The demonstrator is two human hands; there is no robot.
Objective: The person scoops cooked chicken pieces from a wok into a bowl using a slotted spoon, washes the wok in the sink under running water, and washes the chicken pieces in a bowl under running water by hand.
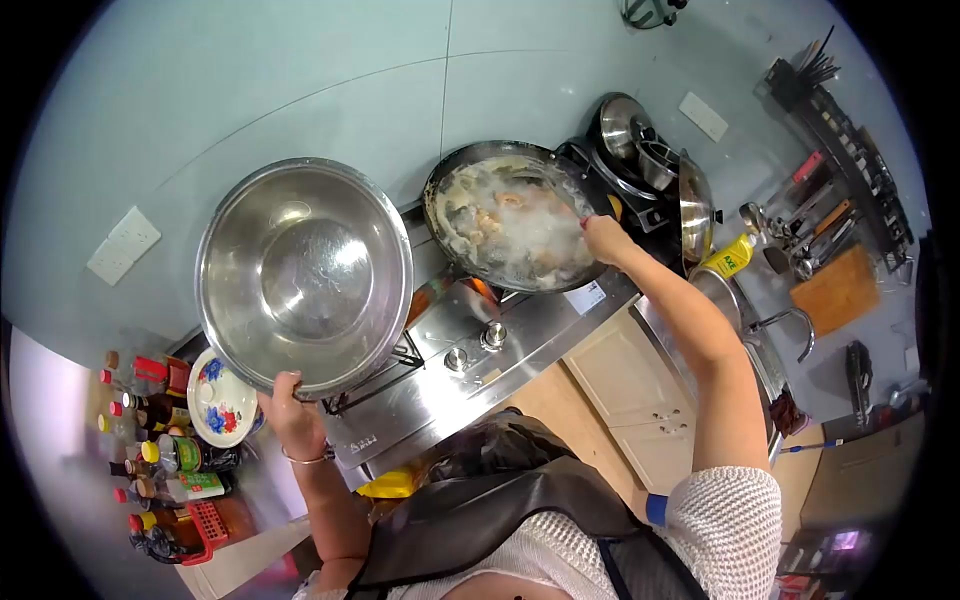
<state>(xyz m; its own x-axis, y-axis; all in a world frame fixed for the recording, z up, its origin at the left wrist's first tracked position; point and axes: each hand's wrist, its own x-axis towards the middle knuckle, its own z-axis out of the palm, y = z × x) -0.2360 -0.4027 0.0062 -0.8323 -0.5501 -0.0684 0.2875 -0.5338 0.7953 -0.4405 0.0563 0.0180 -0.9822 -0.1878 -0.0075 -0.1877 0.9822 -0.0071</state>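
My left hand (293, 418) is closed on the near rim of a large stainless steel bowl (240, 290), tilted so its shiny inside faces me. The bowl hangs over the left side of the stove and looks bare inside. To the right, a black wok (436, 215) full of steaming, foamy liquid and brownish food pieces (487, 222) sits on the burner. At the wok's right edge, my right hand (606, 242) is wrapped round the handle of a cooking utensil (568, 198). Its far end is hidden in the steam and liquid, so I cannot tell its kind.
Flames (484, 289) show under the wok. A flowered enamel plate (222, 398) and several sauce bottles (185, 453) stand left. At right are a lidded pot (622, 125), a large lid (694, 212), a yellow detergent bottle (730, 258), a faucet (790, 318) and a wooden board (838, 290).
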